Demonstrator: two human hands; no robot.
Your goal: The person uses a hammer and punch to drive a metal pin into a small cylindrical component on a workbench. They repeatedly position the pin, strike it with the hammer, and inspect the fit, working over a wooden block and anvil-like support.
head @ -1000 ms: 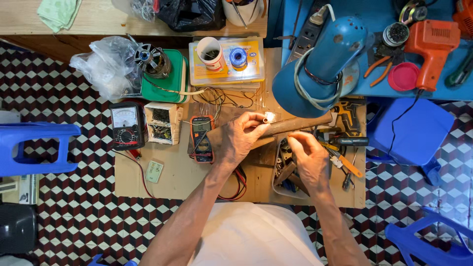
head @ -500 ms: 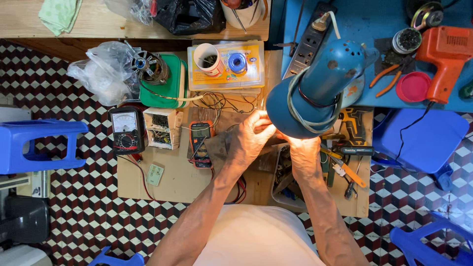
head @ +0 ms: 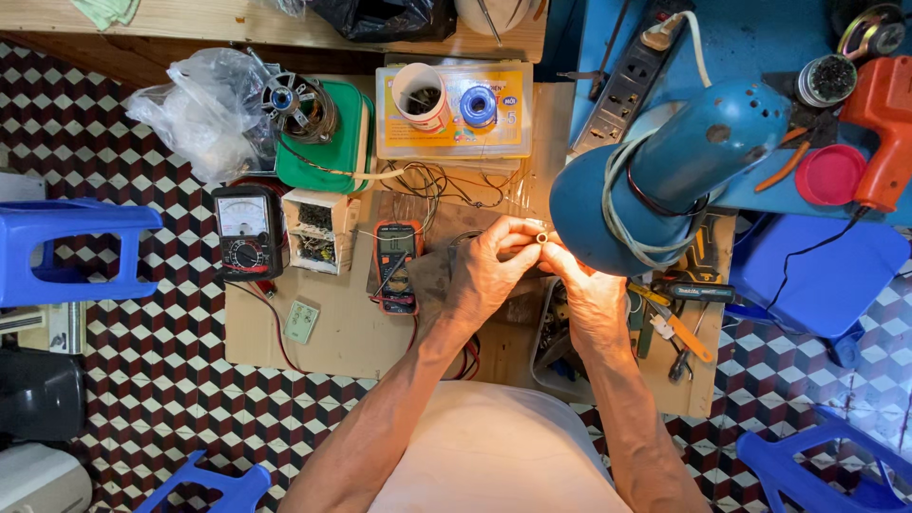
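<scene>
My left hand (head: 489,271) and my right hand (head: 591,294) meet under a blue desk lamp (head: 665,176), above a low wooden work board (head: 332,332). Between the fingertips of both hands is a small white ring-shaped part (head: 540,237), lit by the lamp. The lamp's shade hides part of my right hand's fingers. A red-cased digital multimeter (head: 397,266) lies just left of my left hand.
An analog meter (head: 245,231), a small box of parts (head: 316,231), a green box with a motor (head: 318,128), a yellow tray with a cup and blue spool (head: 454,109), pliers and screwdrivers (head: 679,313), an orange drill (head: 883,114), blue stools (head: 71,252).
My hands moved up from the board to the lamp's rim, and the long wooden-looking piece seen a second ago is gone from them. The view has shifted closer.
</scene>
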